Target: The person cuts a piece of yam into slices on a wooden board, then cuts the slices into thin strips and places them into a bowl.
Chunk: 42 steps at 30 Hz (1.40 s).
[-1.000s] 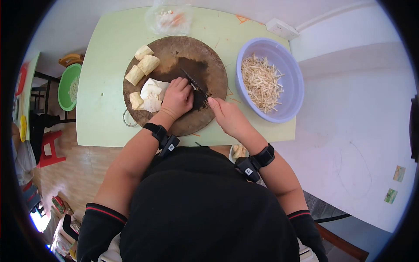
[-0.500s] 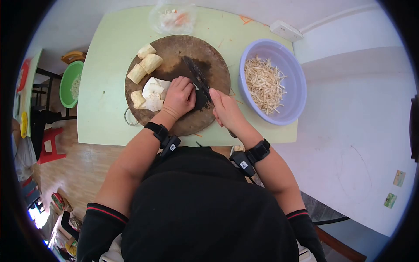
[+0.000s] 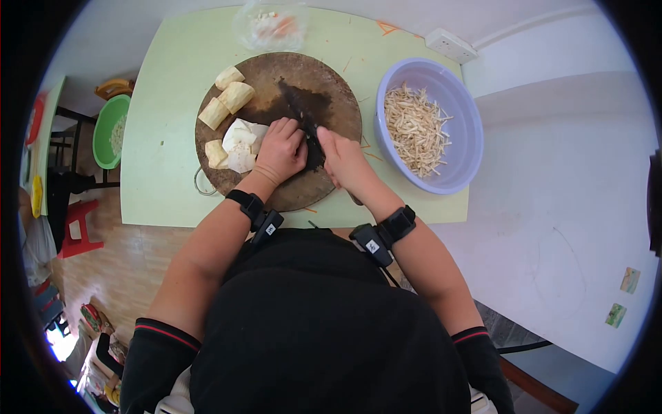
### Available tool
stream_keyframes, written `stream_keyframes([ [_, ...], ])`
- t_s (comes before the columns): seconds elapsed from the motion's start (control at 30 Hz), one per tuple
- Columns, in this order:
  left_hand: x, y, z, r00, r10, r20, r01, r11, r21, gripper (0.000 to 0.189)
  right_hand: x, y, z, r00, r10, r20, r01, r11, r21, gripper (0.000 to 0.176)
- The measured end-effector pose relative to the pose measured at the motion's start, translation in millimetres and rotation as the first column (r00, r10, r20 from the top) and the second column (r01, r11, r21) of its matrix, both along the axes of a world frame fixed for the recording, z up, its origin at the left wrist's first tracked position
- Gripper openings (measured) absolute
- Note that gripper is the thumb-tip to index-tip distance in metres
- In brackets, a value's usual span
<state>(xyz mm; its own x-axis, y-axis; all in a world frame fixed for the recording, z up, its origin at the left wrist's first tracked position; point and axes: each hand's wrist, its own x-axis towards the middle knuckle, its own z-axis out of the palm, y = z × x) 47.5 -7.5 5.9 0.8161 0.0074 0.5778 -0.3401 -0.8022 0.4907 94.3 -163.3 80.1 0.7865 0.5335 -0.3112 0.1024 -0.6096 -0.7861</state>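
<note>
A round wooden board [image 3: 276, 194] carries a dark-bladed knife [image 3: 296, 102], with my right hand [image 3: 343, 162] closed on its handle. My left hand [image 3: 281, 152] has its fingers bent down beside the blade; whatever lies under them is hidden. White slices [image 3: 243, 138] lie just left of that hand. Peeled pale chunks [image 3: 236, 97] rest on the board's upper left, and a smaller chunk [image 3: 216, 154] sits at its left edge.
To the right stands a purple basin [image 3: 469, 138] of thin pale strips [image 3: 416, 131]. A clear plastic bag [image 3: 270, 27] lies behind the board, a power strip [image 3: 451, 45] at the table's back right. A green basin [image 3: 103, 134] and red stool [image 3: 79, 229] are at far left.
My right hand and the knife have shifted left, closer to my left hand. My left hand looks nearly unmoved.
</note>
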Motion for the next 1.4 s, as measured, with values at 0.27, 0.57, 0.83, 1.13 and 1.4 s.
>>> stream_keyframes([
  [0.27, 0.4, 0.8, -1.3, 0.996, 0.093, 0.013, -0.090, 0.987, -0.136, 0.012, -9.4, -18.4, 25.2, 0.930, -0.137, -0.342, 0.173, 0.982, 0.078, 0.051],
  [0.57, -0.7, 1.1, -1.0, 0.999, -0.039, -0.009, 0.038, 0.998, -0.046, 0.012, -17.6, -19.1, 16.8, 0.997, 0.009, -0.081, -0.014, 0.997, -0.070, 0.055],
  [0.83, 0.4, 1.3, -0.8, 0.999, -0.031, -0.041, 0.029, 0.999, -0.041, 0.013, -11.1, -1.3, 0.0, 0.980, 0.058, 0.190, -0.036, 0.992, -0.120, 0.052],
  [1.13, 0.3, -1.2, -0.3, 0.993, 0.104, -0.062, -0.117, 0.958, -0.260, 0.013, -8.2, -27.3, 41.5, 0.898, -0.158, -0.411, 0.241, 0.957, 0.160, 0.053],
  [1.4, 6.3, 1.9, -2.0, 0.997, 0.024, -0.071, -0.033, 0.990, -0.135, 0.022, -6.5, -86.6, 110.5, 0.938, -0.299, -0.174, 0.339, 0.897, 0.285, 0.052],
])
